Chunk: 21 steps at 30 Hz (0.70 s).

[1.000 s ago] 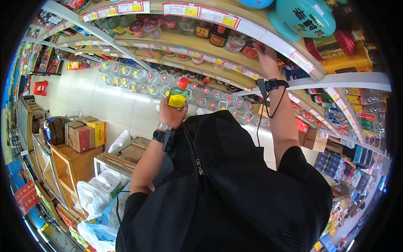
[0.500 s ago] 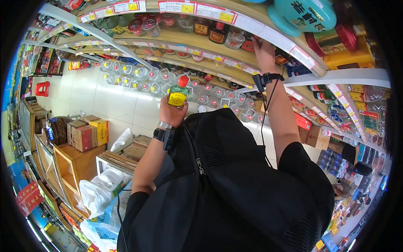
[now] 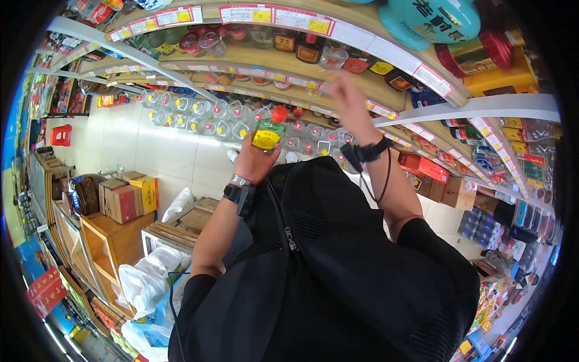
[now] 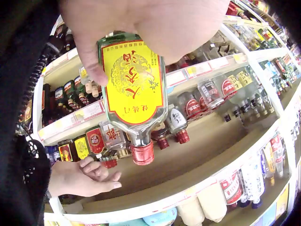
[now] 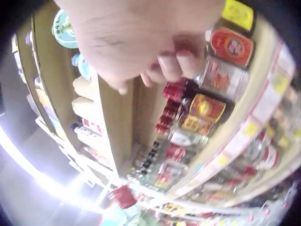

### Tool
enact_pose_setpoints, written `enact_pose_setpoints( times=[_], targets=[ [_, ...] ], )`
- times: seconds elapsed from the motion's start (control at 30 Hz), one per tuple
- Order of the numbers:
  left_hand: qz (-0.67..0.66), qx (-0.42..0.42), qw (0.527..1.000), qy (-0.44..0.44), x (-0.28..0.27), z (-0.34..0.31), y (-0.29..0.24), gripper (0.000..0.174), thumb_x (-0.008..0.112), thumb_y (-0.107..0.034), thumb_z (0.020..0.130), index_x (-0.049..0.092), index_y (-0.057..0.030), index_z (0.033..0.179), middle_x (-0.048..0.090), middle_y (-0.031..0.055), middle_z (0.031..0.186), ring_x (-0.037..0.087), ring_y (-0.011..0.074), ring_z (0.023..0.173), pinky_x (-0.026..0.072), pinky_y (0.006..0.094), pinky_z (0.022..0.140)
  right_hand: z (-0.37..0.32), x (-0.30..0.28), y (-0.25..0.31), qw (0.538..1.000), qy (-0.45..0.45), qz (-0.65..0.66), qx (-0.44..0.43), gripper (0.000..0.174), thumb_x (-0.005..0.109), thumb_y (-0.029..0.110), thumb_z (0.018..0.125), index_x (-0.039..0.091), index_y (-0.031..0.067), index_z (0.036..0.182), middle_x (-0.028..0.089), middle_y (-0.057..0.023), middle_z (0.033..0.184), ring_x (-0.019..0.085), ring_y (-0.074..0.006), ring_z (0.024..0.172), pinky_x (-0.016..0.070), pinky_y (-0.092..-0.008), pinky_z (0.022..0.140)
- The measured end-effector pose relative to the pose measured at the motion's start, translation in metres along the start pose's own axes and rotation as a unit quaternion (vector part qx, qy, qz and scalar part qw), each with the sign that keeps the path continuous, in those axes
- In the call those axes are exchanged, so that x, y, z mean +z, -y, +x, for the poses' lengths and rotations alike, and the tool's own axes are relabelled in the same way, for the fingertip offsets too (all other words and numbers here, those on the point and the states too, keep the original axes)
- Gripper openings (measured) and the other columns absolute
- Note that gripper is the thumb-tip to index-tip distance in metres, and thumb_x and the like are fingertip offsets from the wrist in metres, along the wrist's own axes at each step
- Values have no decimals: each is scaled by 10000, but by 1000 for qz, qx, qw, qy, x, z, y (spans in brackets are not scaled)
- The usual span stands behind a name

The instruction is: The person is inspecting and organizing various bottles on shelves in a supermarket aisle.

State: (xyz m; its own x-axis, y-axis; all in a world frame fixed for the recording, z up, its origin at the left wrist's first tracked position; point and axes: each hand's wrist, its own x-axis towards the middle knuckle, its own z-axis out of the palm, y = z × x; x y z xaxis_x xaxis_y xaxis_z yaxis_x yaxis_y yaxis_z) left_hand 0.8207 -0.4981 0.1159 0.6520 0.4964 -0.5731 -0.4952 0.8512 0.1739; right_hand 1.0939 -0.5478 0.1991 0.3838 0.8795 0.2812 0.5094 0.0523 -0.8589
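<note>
My left hand (image 3: 254, 166) holds a flat green glass liquor bottle (image 3: 266, 139) in front of the chest, its red cap up and yellow label facing me. In the left wrist view, the thumb lies along one side of that bottle (image 4: 134, 89). My right hand (image 3: 351, 107), blurred, is in front of the shelf edge, with nothing in it. Its fingers are loosely bent in the left wrist view. Beyond it on the shelf lie a red-labelled bottle (image 3: 357, 63) and a yellow-labelled bottle (image 3: 381, 67); the right wrist view shows the red-labelled bottle (image 5: 231, 46) close beside the fingers.
Price-tag strips (image 3: 316, 23) edge the curved shelves. A big turquoise jar (image 3: 428, 24) stands on the upper shelf. Clear plastic jugs (image 3: 199, 108) line the floor below. Cartons (image 3: 123, 199) sit on a wooden cabinet at left, near white plastic bags (image 3: 151, 277).
My right hand has drawn back from the shelf towards the body, uncovering the yellow-labelled bottle beside the red-labelled one. The left hand has moved slightly right with its bottle.
</note>
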Motion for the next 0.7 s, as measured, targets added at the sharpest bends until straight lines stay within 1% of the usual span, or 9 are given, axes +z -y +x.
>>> enact_pose_setpoints(
  times=[0.07,0.2,0.3,0.4,0.43,0.53,0.6,0.63,0.7],
  targets=[
    [26,-10,999,22,11,0,3,451,389,-439,1060,521,-78,1298,585,108,1261,549,245,1129,486,390,961,-17,20,11,973,176,128,78,353,728,246,916,568,50,1163,613,-63,789,596,-134,726,473,-286,636],
    [73,-69,991,88,14,12,9,500,398,-452,1061,472,-63,1368,544,112,1347,529,233,1207,443,417,1054,-37,42,21,980,176,84,36,356,757,247,892,574,46,1121,628,-62,817,601,-117,741,491,-285,660],
    [125,-59,986,94,33,8,15,505,417,-429,1059,446,-52,1395,517,121,1389,500,273,1277,404,437,1116,-37,31,15,983,111,119,84,356,770,258,878,578,46,1091,636,-70,843,609,-124,752,505,-291,685],
    [170,-98,974,112,41,8,15,488,443,-387,1052,432,-55,1410,483,130,1431,468,314,1326,369,449,1155,-39,2,10,994,9,29,108,320,758,248,889,579,36,1048,629,-82,808,606,-141,708,497,-294,646],
    [172,-101,973,116,36,10,14,488,443,-387,1052,432,-55,1410,483,130,1431,468,314,1326,369,449,1155,-39,-9,8,994,4,26,108,320,758,248,889,579,36,1048,629,-82,808,606,-141,708,497,-294,646],
    [133,-117,981,81,5,22,9,463,473,-336,1038,433,-65,1411,497,127,1399,498,313,1279,396,438,1123,-34,-45,-1,976,-103,5,192,313,735,250,907,575,26,1056,617,-93,760,589,-160,654,488,-311,617],
    [74,-122,989,-31,-14,29,2,434,503,-290,1012,464,-74,1386,513,109,1356,525,280,1228,432,429,1071,-25,-65,-20,964,-170,-135,154,302,713,244,917,574,17,1060,637,-130,755,628,-259,646,501,-375,618],
    [79,-126,988,-29,-25,34,-2,434,503,-290,1012,464,-74,1386,513,109,1356,525,280,1228,432,429,1071,-20,-75,-29,962,-177,-135,157,302,713,244,917,574,17,1060,637,-130,755,628,-259,646,501,-375,618],
    [96,-72,990,-77,-51,45,-12,402,528,-265,990,502,-73,1342,533,95,1299,540,260,1175,457,424,1023,-8,-91,-46,952,-193,-225,70,304,699,234,916,563,9,1070,664,-188,833,656,-385,742,514,-446,659]
  ],
)
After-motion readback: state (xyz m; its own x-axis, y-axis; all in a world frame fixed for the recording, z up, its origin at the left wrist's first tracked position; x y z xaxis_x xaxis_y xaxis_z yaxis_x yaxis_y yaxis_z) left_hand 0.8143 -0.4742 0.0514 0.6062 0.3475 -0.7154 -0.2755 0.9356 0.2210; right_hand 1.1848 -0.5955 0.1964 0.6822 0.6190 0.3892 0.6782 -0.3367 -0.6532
